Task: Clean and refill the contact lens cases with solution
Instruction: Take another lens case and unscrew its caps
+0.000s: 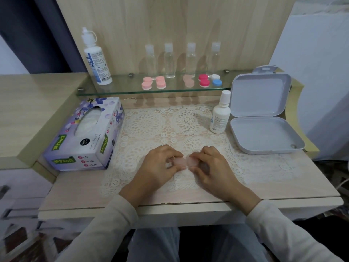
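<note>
Head view: at the lower centre of the frame, on the counter (pixel 283 186), the left hand (pixel 160 167) and right hand (pixel 213 169) each hold one end of a pale pink lens case (pixel 181 161), each grip pinching a cap. This looks like twisting the caps. It is best to keep the case level and turn one cap at a time.

Counted: five shelf cases (pixel 147 83) on the glass shelf (pixel 122 88), four clear bottles (pixel 169 61), one large solution bottle (pixel 97 59), one small solution bottle (pixel 220 114), one tissue box (pixel 81 137) and one open tin (pixel 264 135).
</note>
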Tool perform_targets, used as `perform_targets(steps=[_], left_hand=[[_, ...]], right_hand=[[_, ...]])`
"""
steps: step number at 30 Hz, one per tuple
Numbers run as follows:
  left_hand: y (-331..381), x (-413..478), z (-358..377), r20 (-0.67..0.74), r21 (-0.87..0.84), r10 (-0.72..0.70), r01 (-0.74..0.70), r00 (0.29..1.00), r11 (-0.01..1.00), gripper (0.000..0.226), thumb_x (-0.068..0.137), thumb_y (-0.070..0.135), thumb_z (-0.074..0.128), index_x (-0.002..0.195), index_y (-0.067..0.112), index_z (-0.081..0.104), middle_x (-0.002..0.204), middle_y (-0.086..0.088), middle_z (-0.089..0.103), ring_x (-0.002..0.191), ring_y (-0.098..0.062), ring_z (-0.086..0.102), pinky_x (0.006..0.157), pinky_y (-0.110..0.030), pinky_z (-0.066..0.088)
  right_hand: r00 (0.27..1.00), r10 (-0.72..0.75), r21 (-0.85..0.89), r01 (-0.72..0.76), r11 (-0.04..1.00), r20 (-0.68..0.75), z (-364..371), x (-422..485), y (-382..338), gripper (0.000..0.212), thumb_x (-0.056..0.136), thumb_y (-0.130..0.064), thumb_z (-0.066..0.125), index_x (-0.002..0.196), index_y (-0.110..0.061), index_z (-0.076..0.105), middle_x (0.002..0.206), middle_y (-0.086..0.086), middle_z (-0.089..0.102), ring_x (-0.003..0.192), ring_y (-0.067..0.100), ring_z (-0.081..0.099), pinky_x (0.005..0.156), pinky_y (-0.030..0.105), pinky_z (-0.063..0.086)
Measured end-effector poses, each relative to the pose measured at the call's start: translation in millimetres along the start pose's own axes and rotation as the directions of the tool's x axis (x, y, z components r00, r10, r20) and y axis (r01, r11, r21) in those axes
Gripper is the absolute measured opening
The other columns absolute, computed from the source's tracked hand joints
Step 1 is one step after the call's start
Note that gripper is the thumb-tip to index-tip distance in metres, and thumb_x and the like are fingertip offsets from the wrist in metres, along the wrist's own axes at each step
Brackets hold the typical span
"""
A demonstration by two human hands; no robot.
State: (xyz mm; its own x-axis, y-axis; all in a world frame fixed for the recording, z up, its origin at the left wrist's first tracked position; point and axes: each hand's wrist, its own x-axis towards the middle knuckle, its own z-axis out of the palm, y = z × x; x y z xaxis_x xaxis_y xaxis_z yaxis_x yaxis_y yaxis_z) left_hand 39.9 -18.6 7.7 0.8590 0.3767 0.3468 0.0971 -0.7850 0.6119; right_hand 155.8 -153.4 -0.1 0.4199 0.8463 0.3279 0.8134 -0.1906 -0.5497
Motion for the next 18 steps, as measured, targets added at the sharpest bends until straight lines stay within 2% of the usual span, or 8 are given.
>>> perform_targets(steps=[3,5,7,10,12,15,18], left_hand=[[1.2,1.0,-2.5,0.072,-0.019,0.067,-0.066,0.995,0.998,0.039,0.073,0.026,0.069,0.111,0.014,0.066,0.105,0.007,0.062,0.096,-0.005,0.057,0.087,-0.010,0.041],[-0.6,-0.1,-3.5,0.124,0.006,0.130,-0.131,0.984,0.991,0.039,0.076,0.011,0.060,0.115,0.013,0.064,0.107,0.007,0.062,0.099,-0.004,0.053,0.090,-0.008,0.038],[-3.4,-0.6,-3.2,0.149,0.037,0.139,-0.146,0.979,0.989,0.040,0.075,0.004,0.056,0.114,0.012,0.064,0.102,0.005,0.063,0.094,-0.005,0.051,0.088,-0.005,0.035],[-2.0,1.0,-1.5,0.153,0.047,0.071,-0.078,0.986,0.996,0.037,0.077,0.021,0.057,0.111,0.011,0.066,0.096,0.007,0.050,0.077,-0.001,0.045,0.080,-0.004,0.035],[0.3,3.0,1.6,0.141,0.058,0.030,-0.038,0.990,0.998,0.040,0.076,0.032,0.056,0.107,0.008,0.066,0.093,0.005,0.047,0.073,0.001,0.043,0.073,-0.008,0.037],[3.2,5.1,1.7,0.073,0.085,-0.011,0.004,0.997,0.996,0.040,0.076,0.037,0.057,0.099,0.005,0.066,0.087,0.007,0.046,0.071,0.001,0.043,0.069,-0.012,0.037],[1.8,4.1,-6.8,-0.013,0.075,-0.030,0.030,0.999,0.997,0.044,0.074,0.043,0.061,0.094,0.005,0.067,0.081,0.016,0.042,0.069,0.003,0.046,0.070,-0.002,0.036]], right_hand=[[1.000,0.005,0.004,-0.005,1.000,0.002,0.0,0.4,0.4,0.029,0.077,-0.024,0.057,0.099,-0.008,0.066,0.081,-0.007,0.043,0.079,0.010,0.036,0.071,0.008,0.030],[1.000,0.001,0.010,-0.001,1.000,-0.002,0.4,0.6,1.1,0.028,0.077,-0.022,0.058,0.099,-0.008,0.066,0.080,-0.008,0.042,0.078,0.010,0.036,0.074,0.006,0.029],[1.000,-0.001,0.018,0.001,1.000,-0.002,0.5,0.2,1.1,0.027,0.076,-0.022,0.058,0.099,-0.009,0.066,0.080,-0.008,0.042,0.078,0.009,0.036,0.075,0.005,0.029],[1.000,-0.001,0.018,0.001,1.000,0.003,0.2,-0.1,0.8,0.027,0.077,-0.023,0.058,0.100,-0.010,0.066,0.080,-0.008,0.042,0.079,0.009,0.036,0.071,0.009,0.030],[1.000,0.000,0.018,0.000,1.000,0.001,0.2,0.0,1.1,0.027,0.077,-0.022,0.059,0.100,-0.010,0.066,0.081,-0.007,0.043,0.079,0.010,0.037,0.068,0.010,0.029],[1.000,0.006,0.020,-0.006,1.000,-0.004,0.6,0.1,1.6,0.026,0.077,-0.022,0.060,0.099,-0.010,0.066,0.081,-0.007,0.044,0.080,0.011,0.038,0.068,0.011,0.029],[1.000,0.010,0.016,-0.009,1.000,-0.008,0.0,-0.3,1.6,0.028,0.076,-0.024,0.058,0.099,-0.009,0.066,0.082,-0.007,0.044,0.081,0.011,0.038,0.068,0.011,0.029]])
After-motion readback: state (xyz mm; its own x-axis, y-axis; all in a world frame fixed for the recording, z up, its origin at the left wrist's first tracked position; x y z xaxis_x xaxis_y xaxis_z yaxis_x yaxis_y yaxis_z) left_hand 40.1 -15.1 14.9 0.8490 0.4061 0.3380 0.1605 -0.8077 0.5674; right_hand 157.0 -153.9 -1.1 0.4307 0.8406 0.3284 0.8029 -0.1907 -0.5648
